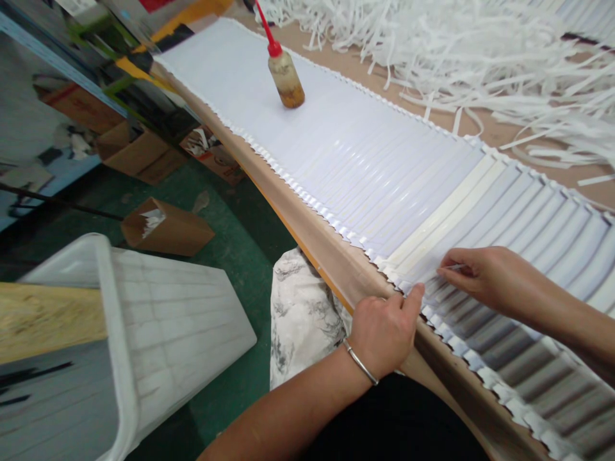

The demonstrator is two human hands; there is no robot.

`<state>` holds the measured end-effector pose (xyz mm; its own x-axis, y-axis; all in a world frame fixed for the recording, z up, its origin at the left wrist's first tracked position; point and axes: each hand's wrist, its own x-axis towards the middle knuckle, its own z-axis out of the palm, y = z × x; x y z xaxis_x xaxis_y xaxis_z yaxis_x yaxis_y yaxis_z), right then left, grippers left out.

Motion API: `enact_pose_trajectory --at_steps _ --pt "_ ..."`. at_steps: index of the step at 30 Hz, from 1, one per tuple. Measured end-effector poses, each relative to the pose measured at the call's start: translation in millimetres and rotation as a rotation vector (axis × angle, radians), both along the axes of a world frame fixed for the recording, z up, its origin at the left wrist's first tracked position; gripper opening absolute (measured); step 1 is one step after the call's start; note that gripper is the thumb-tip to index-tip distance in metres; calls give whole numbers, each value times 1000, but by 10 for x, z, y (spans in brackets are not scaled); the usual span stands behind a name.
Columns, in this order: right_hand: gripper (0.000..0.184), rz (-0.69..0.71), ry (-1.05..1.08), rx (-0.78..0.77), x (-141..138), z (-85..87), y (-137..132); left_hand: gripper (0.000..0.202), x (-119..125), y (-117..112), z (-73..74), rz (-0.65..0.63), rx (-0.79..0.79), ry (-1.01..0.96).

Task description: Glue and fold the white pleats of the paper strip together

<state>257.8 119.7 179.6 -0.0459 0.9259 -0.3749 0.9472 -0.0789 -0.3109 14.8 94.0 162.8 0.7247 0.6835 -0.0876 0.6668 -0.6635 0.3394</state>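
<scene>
Overlapping white strips [480,234], glossy and sheet-like, lie in a long row on the table, their near ends forming a jagged edge. My left hand [387,330] rests at this edge, index finger stretched onto the strip ends and the other fingers curled. My right hand [490,275] is just above the strips, thumb and index finger pinched on a thin pale piece whose kind I cannot make out. One cream strip [442,214] stands out among the white ones. Farther along the row stands a squeeze bottle [287,77] with a red nozzle and brownish liquid at its bottom.
A heap of loose white ribbon-like offcuts [432,51] covers the table's far side. Left of the table, a large white plastic bin [182,314] stands on the green floor, with cardboard boxes [166,227] beyond it. A marked white sack [302,314] sits below the table edge.
</scene>
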Motion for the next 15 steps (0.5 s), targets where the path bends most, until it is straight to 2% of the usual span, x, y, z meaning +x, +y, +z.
enact_pose_trajectory --at_steps 9,12,15 --pt "32 16 13 -41 13 3 62 49 65 30 32 -32 84 109" --pt "34 23 100 -75 190 63 140 49 70 42 45 -56 102 130" --pt "46 1 164 -114 549 127 255 50 69 56 44 -70 102 138"
